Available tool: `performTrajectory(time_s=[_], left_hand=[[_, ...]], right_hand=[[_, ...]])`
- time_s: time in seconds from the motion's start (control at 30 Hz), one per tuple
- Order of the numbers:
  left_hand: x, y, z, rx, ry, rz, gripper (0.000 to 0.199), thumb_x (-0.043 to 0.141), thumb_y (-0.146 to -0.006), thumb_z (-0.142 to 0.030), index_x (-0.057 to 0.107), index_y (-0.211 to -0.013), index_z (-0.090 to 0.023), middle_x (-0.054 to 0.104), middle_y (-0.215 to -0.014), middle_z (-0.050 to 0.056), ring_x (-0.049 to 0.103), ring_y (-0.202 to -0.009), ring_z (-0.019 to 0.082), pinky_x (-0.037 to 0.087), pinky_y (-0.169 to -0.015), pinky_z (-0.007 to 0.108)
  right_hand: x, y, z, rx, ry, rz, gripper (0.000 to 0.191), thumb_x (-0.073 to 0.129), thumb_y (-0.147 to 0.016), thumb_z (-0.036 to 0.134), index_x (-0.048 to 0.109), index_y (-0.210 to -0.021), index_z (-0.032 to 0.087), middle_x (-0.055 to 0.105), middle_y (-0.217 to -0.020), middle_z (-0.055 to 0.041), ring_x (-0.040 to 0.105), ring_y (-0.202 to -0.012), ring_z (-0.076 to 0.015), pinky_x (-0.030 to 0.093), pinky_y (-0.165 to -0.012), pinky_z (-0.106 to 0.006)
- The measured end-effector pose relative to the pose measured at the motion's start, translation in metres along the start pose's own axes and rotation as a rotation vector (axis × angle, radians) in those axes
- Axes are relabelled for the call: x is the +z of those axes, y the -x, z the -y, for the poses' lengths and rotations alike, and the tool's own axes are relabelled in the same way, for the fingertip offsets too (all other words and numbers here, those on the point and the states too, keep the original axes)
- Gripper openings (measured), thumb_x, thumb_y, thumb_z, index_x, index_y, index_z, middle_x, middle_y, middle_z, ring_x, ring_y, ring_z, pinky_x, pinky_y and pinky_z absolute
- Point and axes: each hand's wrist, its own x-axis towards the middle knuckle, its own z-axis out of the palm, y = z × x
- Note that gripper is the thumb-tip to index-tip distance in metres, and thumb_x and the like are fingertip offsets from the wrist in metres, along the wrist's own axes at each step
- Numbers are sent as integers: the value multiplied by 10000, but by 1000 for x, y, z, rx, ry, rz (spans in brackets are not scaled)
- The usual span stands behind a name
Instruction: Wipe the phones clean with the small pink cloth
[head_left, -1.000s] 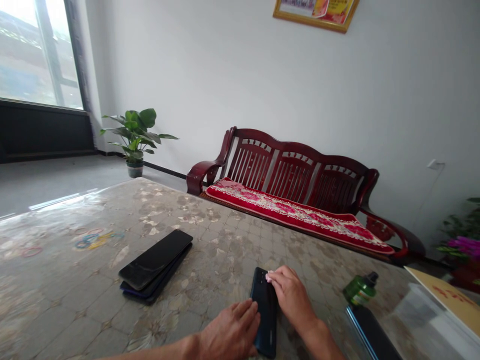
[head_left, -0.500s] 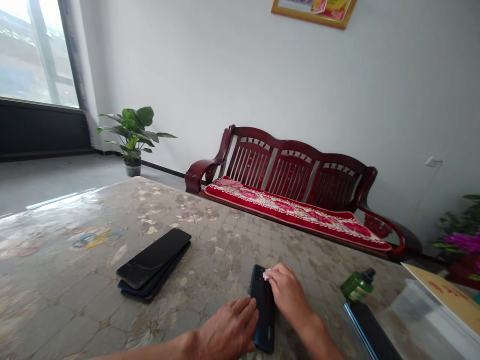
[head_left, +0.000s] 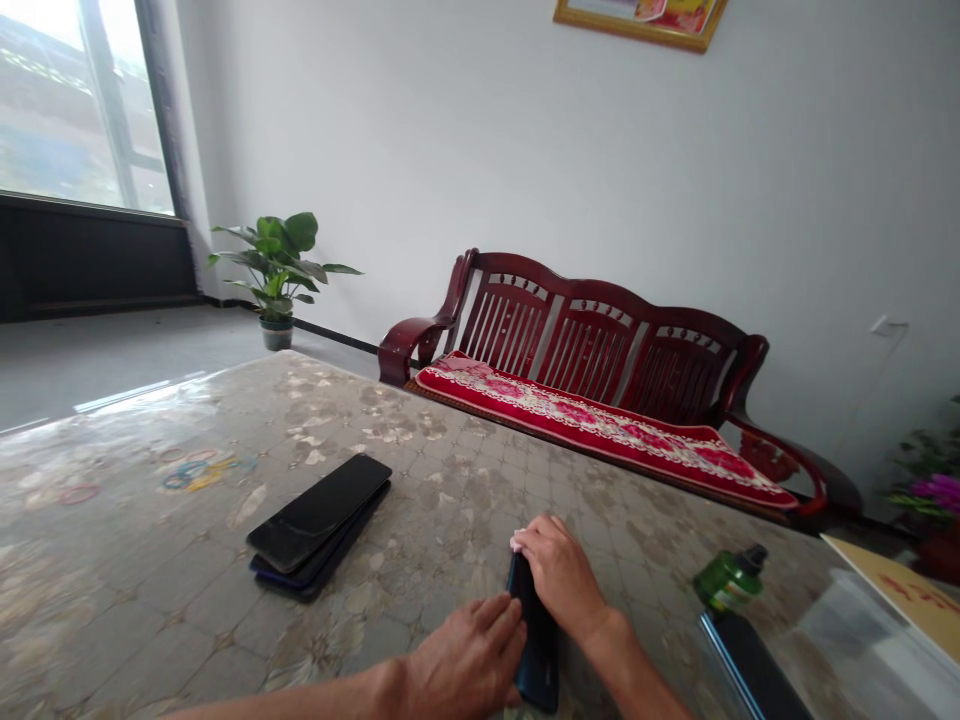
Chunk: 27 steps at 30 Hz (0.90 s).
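A dark blue phone (head_left: 537,650) lies on the patterned tablecloth right in front of me, its lower end towards me. My left hand (head_left: 472,650) grips it along its left side, fingers held together. Pinched in my right hand (head_left: 559,575) is a small whitish wad, perhaps tissue or cloth (head_left: 517,541), pressed at the phone's far end. That hand hides much of the phone's upper right part. Off to the left, dark phones (head_left: 322,515) are stacked slightly askew. Another phone (head_left: 754,665) rests to the right, near a green pump bottle (head_left: 729,580).
Coloured rubber bands (head_left: 202,470) lie at the left of the table (head_left: 420,560). A translucent container (head_left: 862,630) and a yellowish card or box (head_left: 900,580) occupy the right edge. Beyond the table stand a red wooden bench (head_left: 577,340) and a potted plant (head_left: 277,270).
My right hand has slid the wad up and left to the phone's far edge, covering more of the phone. My left hand keeps its hold. The view has shifted slightly.
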Motion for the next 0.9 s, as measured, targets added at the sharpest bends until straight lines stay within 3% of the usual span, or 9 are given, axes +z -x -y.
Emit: performTrajectory(time_s=[0.23,0.5,0.63,0.9], left_hand=[[-4,-2,-2,-6,26,-26,474,547,-988,-454,546,-1257,-65,627,-1212,173,549,-1176,297,471,-958,371],[-12,-1,-3,-22,10,11,429,504,-1017,-409,547,-1281,-74,604,-1290,168,561,-1161,276,486,-963,372],[-13,-1,-3,-45,27,15,440,533,-1003,-417,556,-1280,-75,612,-1282,172,556,-1178,278,474,-989,379],[-13,-2,-3,-23,4,31,460,572,-983,-408,559,-1269,-48,611,-1297,172,559,-1180,287,476,-995,383]], right_hand=[[-13,35,17,-74,-88,107,281,490,-925,68,703,-881,246,633,-913,-14,569,-915,-162,435,-816,-257],[-3,14,1,-2,-42,6,276,498,-905,28,690,-881,224,632,-914,-24,572,-923,-172,443,-825,-269],[-8,23,-1,-81,2,41,299,479,-892,-2,671,-887,228,620,-916,-18,551,-915,-177,432,-811,-275],[-11,32,-4,-10,27,25,306,471,-887,-7,674,-877,222,619,-913,-28,550,-913,-191,423,-815,-295]])
